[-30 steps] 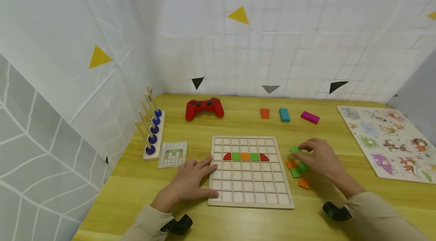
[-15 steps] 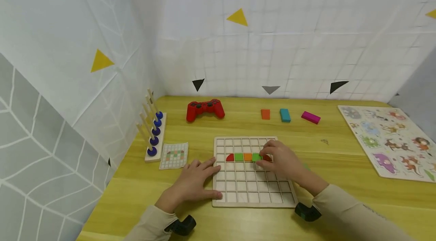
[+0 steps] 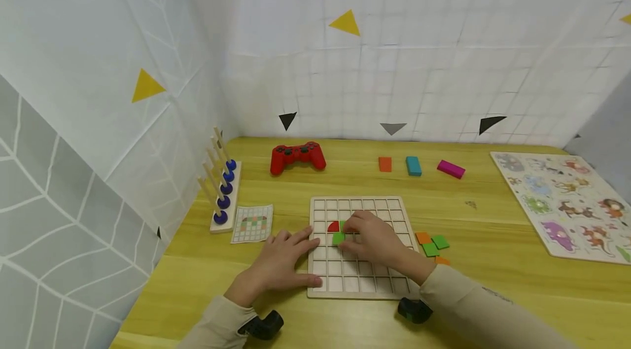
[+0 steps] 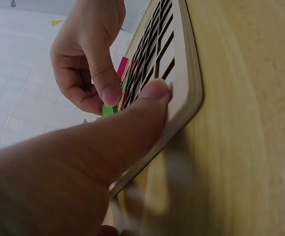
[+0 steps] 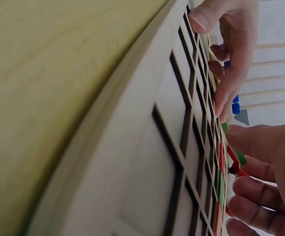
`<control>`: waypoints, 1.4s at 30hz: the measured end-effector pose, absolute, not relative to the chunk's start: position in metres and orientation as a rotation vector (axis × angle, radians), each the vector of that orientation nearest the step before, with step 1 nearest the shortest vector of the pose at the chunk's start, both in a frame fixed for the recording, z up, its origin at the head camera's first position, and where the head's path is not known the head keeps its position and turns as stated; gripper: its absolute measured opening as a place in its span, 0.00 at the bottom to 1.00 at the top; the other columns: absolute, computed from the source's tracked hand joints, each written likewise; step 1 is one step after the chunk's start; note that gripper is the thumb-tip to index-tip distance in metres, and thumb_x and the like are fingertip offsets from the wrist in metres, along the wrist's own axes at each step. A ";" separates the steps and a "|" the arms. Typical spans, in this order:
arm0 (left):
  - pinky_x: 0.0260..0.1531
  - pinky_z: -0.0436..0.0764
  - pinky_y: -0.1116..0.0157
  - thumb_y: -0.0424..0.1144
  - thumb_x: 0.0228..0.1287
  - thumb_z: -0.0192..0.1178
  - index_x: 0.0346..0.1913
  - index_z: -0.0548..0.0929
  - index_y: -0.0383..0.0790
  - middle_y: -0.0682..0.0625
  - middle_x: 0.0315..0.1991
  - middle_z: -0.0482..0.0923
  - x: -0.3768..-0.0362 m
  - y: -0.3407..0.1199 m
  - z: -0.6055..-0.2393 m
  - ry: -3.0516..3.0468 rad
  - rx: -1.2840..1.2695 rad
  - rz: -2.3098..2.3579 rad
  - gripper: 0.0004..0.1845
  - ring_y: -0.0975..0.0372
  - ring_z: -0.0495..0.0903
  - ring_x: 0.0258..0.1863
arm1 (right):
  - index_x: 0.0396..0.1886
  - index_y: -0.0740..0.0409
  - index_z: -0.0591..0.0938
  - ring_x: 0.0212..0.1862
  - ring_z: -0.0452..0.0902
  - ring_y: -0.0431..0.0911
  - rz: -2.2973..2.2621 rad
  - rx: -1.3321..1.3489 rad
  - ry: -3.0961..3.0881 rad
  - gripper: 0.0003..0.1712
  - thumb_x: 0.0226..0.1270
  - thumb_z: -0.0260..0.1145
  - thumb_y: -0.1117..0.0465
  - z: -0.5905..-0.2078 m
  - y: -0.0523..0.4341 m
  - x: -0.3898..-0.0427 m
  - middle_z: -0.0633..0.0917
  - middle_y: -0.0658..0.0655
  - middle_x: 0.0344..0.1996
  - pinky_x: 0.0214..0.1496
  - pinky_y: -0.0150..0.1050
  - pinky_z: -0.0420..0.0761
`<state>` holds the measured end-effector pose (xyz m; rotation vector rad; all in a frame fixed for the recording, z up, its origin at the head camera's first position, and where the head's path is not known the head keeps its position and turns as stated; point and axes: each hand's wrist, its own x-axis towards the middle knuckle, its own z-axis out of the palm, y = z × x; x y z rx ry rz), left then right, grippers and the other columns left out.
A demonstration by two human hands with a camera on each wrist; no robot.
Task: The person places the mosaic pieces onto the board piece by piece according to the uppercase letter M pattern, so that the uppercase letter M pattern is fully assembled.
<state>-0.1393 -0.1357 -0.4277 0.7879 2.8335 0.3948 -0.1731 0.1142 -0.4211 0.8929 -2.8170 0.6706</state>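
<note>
Head view: right hand [image 3: 377, 242] has moved from the loose tiles [image 3: 431, 245] at center right onto the grid board [image 3: 362, 283], pinching a green tile [image 3: 338, 238] below the red tile [image 3: 333, 226]. Left wrist view: left hand [image 4: 73, 167], fingers spread, presses the board rim [image 4: 189, 98] on the bench [image 4: 250, 147]. Right wrist view: fingertips [image 5: 245, 140] seat the tile.

Right hand [image 3: 372, 239], green tile [image 3: 338, 238]: now leftward.

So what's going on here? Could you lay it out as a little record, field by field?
Right hand: pinches a green square tile over the grid board
Left hand: rests flat on the board's left edge
On the board: red quarter-round piece just above the green tile
Loose tiles: orange and green, on the table right of the board
Pattern card: left of the board
Far side: red game controller
</note>
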 end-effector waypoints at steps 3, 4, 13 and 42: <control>0.47 0.64 0.56 0.71 0.55 0.61 0.72 0.69 0.57 0.53 0.77 0.59 -0.139 -0.136 -0.428 2.833 0.784 0.389 0.43 0.53 0.67 0.59 | 0.35 0.51 0.88 0.37 0.74 0.40 0.664 0.886 -2.819 0.12 0.56 0.75 0.50 -0.424 0.111 -0.175 0.80 0.46 0.34 0.39 0.36 0.78; 0.47 0.64 0.56 0.71 0.55 0.61 0.72 0.69 0.57 0.53 0.77 0.59 -0.139 -0.136 -0.427 2.832 0.782 0.389 0.43 0.53 0.67 0.59 | 0.35 0.51 0.88 0.37 0.73 0.40 0.664 0.884 -2.819 0.11 0.57 0.75 0.50 -0.425 0.110 -0.176 0.80 0.46 0.33 0.38 0.35 0.77; 0.47 0.64 0.56 0.70 0.56 0.61 0.72 0.69 0.57 0.53 0.77 0.59 -0.138 -0.134 -0.427 2.834 0.787 0.386 0.43 0.53 0.67 0.59 | 0.34 0.50 0.89 0.35 0.71 0.38 0.712 0.865 -2.799 0.10 0.57 0.75 0.51 -0.431 0.106 -0.178 0.80 0.46 0.32 0.36 0.32 0.74; 0.46 0.64 0.57 0.71 0.55 0.61 0.72 0.68 0.57 0.53 0.78 0.58 -0.140 -0.136 -0.426 2.811 0.777 0.400 0.43 0.54 0.66 0.57 | 0.33 0.56 0.91 0.31 0.71 0.41 0.714 0.729 -2.697 0.06 0.57 0.75 0.60 -0.416 0.185 -0.176 0.81 0.51 0.29 0.32 0.33 0.72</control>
